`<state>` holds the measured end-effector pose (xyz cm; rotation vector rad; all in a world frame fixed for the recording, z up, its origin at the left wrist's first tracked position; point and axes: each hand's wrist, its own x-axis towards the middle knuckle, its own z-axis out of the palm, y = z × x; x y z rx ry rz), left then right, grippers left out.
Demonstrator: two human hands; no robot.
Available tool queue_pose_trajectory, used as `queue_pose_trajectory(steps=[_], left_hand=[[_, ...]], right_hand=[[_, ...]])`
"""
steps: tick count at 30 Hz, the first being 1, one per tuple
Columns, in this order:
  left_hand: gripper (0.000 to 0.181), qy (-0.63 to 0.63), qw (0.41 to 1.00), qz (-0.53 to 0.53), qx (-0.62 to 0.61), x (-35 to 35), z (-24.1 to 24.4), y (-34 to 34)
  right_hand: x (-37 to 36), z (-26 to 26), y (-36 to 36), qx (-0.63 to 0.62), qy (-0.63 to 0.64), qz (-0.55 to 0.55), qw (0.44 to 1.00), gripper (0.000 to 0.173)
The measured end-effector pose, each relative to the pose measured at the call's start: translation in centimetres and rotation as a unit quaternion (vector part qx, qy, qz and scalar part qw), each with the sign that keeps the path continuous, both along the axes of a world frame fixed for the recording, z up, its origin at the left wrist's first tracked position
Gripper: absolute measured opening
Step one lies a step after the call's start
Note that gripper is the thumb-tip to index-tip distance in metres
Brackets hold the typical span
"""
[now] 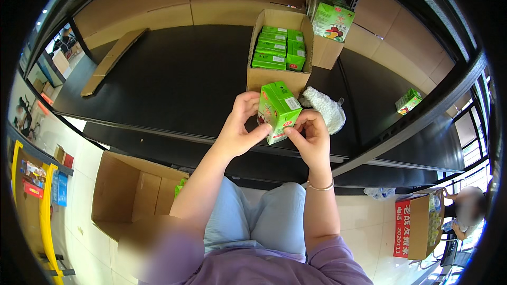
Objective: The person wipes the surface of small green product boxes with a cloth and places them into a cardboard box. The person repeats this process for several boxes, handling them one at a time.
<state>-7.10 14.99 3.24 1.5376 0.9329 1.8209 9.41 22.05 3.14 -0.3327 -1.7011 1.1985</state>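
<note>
A green printed carton with fruit pictures is held between my two hands above the front edge of a black shelf. My left hand grips its left side, thumb on the lower front. On the right, my right hand pinches the lower corner with thumb and fingers. Just behind the carton stands an open cardboard box containing several similar green cartons. A white knitted cloth or glove lies on the shelf beside my right hand.
Upright green cartons stand on a cardboard box at the back. A cardboard strip lies left; one carton sits far right. Below left is a large open cardboard box. A metal shelf post slants at right. Another person is beyond.
</note>
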Motion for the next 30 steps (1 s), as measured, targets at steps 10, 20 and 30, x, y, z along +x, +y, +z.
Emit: queue_pose_trajectory(steps=[10, 20, 30], left_hand=[[0.065, 0.092, 0.994, 0.049, -0.023, -0.1, 0.3, -0.1], [0.065, 0.031, 0.993, -0.085, -0.074, -0.6, 0.5, 0.2], [0.077, 0.124, 0.980, -0.120, -0.102, -1.4, 4.2, 0.6]], right_hand=[[0.1, 0.6, 0.0, 0.045, -0.018, 0.015, 0.999, 0.049], [0.1, 1.3, -0.4, 0.013, -0.038, 0.063, 0.997, 0.074], [0.3, 0.9, 0.2, 0.034, -0.038, 0.054, 0.997, 0.070]])
